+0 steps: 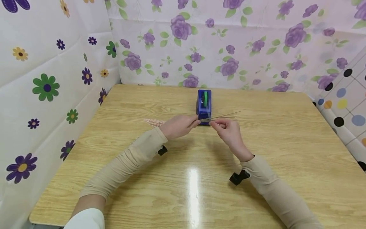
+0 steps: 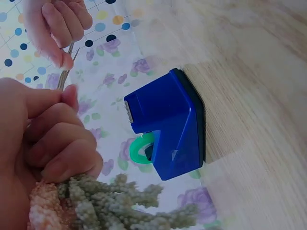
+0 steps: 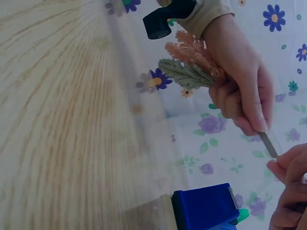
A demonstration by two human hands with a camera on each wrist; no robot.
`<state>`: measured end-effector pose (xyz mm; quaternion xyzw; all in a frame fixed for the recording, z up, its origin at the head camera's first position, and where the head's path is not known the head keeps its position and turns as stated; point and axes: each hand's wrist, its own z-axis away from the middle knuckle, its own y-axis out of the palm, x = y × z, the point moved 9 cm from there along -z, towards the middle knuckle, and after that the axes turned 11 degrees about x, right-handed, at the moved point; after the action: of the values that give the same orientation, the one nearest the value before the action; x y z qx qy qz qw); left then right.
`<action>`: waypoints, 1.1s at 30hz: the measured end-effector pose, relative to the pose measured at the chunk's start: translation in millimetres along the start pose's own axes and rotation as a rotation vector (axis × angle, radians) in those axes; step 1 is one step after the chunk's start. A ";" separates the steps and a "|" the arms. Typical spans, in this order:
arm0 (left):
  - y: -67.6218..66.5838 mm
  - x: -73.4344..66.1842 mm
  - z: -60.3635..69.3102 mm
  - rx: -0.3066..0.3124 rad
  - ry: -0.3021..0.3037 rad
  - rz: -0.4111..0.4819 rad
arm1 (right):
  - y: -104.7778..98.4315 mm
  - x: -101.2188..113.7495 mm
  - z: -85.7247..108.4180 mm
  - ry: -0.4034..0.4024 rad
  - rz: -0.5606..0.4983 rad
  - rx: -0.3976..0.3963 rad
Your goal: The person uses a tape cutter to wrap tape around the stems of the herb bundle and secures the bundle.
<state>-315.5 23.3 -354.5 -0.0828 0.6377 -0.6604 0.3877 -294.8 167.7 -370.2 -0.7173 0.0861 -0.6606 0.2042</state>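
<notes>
The left hand (image 1: 179, 126) grips a bunch of thin stems, its fingers curled round them. Out of its wrist side stick a pink flower head (image 1: 153, 122) and, in the right wrist view, a grey-green one (image 3: 187, 74). Thumb and finger of the right hand (image 1: 228, 132) pinch the same stems (image 3: 268, 144) a short way to the right, and their thin ends (image 1: 228, 114) spread beyond it. Just behind the stems stands a blue tape dispenser (image 1: 204, 108) with a green tape roll (image 1: 205, 98); the hands partly overlap its near end in the head view.
The wooden table (image 1: 143, 197) reaches to a flowered cloth (image 1: 211, 47) at the back. Another flowered cloth (image 1: 48, 111) hangs on the left, and a dotted one (image 1: 343, 108) on the right. Black wrist devices (image 1: 239, 177) sit under both forearms.
</notes>
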 end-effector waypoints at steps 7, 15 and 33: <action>-12.3 -2.3 -1.9 -0.079 0.015 0.038 | -5.8 1.4 -3.1 -0.050 -0.033 -0.147; -20.0 -5.7 -5.2 -0.093 0.050 0.050 | -7.4 -2.6 -9.2 -0.045 -0.145 -0.253; -17.8 -4.4 -11.1 -0.027 0.114 0.058 | -1.6 -10.1 -18.7 -0.126 -0.398 -0.214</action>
<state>-326.4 32.7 -338.6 -0.0315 0.6700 -0.6437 0.3686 -314.5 169.8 -378.0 -0.7774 -0.0004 -0.6289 -0.0021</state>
